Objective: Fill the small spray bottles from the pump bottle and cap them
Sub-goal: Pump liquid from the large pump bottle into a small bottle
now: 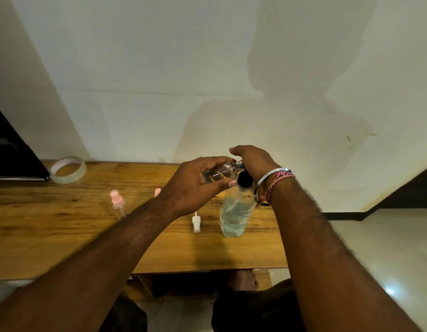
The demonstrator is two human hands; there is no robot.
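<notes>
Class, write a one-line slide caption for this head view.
Left hand holds a small spray bottle at the pump bottle's nozzle; right hand on the pump.

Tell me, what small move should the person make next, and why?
Probably press the pump head down. The left hand holds a small clear spray bottle tilted with its open neck at the nozzle of the pump bottle, and the right hand rests on top of the pump. A white spray cap lies on the table, unused.

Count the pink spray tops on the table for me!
2. One pink spray top lies left of the left arm; another peeks out behind the left wrist. More may be hidden.
</notes>
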